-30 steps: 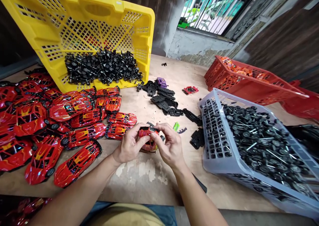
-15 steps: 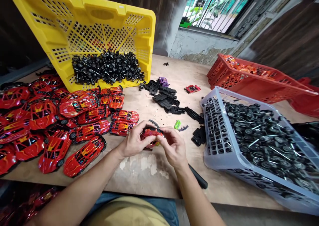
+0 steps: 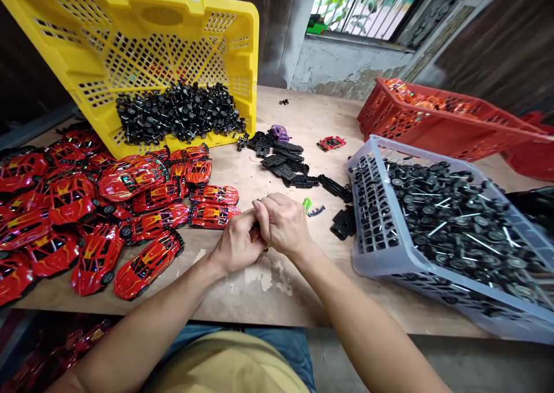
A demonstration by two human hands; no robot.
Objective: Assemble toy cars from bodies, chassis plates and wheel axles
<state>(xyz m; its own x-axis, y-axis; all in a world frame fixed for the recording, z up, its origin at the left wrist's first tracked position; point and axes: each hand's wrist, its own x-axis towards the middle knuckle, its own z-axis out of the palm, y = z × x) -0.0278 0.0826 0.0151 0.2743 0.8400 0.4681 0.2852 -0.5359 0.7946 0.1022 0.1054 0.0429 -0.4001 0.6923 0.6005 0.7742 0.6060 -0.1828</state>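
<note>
My left hand (image 3: 239, 242) and my right hand (image 3: 283, 223) are closed together over a toy car (image 3: 255, 231) above the table's near middle. Only a dark sliver of the car shows between my fingers; the rest is hidden. My right hand lies over the top, its fingers curled across the left thumb side. To the left lie many finished-looking red toy cars (image 3: 147, 264) with yellow flame marks. Just beyond my hands are a small green piece (image 3: 307, 204) and a curved dark strip (image 3: 317, 210).
A tilted yellow crate (image 3: 167, 15) holds black wheel sets (image 3: 177, 113). At the right stands a clear plastic basket (image 3: 385, 257) of wheels and axles, with a red crate (image 3: 437, 127) behind it. Black chassis plates (image 3: 283, 165), a purple piece (image 3: 280, 132) and a red shell (image 3: 331, 143) lie mid-table.
My right hand has rolled over the top of the toy car, covering it, where both thumbs were on it before. The view has shifted slightly. A black handle is now hidden behind my right forearm.
</note>
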